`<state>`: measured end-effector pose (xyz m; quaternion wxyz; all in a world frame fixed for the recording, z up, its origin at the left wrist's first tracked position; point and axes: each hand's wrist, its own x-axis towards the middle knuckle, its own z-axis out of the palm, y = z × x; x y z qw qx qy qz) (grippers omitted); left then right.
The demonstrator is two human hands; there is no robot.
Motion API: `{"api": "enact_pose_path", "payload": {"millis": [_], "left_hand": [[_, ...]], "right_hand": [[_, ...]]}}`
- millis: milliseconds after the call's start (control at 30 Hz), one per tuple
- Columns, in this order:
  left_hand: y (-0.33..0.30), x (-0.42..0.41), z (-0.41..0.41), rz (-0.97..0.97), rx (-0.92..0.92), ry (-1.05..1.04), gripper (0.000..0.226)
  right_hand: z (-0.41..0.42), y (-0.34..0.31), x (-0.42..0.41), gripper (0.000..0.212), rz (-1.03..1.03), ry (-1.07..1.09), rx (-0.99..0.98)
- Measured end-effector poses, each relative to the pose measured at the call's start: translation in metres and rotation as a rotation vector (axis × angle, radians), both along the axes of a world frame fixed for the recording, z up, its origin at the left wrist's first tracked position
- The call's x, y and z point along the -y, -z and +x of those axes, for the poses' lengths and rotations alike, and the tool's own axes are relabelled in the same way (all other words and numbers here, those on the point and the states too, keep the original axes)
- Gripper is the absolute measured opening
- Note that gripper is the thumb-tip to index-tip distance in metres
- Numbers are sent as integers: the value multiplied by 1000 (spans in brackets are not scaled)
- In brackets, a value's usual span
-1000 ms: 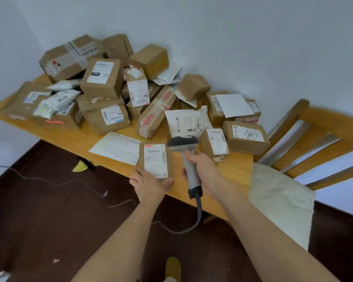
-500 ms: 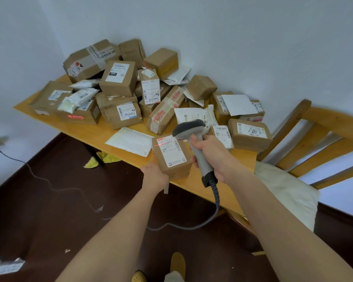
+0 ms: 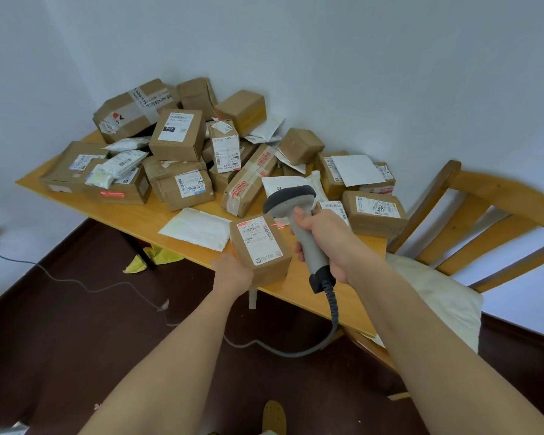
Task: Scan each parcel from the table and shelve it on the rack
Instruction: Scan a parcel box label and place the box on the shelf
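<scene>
Left hand grasps a small parcel at the table front edge, label up, long axis running 11 to 5 o'clock. Right hand clenches a scanner, head toward 11 o'clock; red line crosses the label's far end.

Boxes: matt brown cardboard, some taped (tape glossy), white paper labels. Held box: same cardboard, smooth paper label. Scanner: grey matt plastic, darker head. Table: smooth varnished wood with slight sheen. Envelope: white paper. Chair: bare-looking wood; cushion pale cloth.
</scene>
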<state>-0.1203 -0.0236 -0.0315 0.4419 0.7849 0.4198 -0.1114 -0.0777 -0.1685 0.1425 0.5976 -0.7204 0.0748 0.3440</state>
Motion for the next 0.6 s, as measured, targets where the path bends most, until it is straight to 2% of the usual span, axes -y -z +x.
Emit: {"api": "enact_pose_path", "payload": {"millis": [233, 467, 533, 600], "left_hand": [[-1, 2, 4, 26, 4, 28, 61], [11, 1, 7, 35, 25, 38, 54], [18, 1, 12, -1, 40, -69, 52], [23, 1, 17, -145, 27, -270, 52]], "right_hand": [[1, -7, -1, 42, -12, -6, -50], [7, 0, 1, 37, -12, -64, 17], [13, 8, 2, 32, 12, -76, 12], [19, 22, 3, 25, 61, -89, 21]]}}
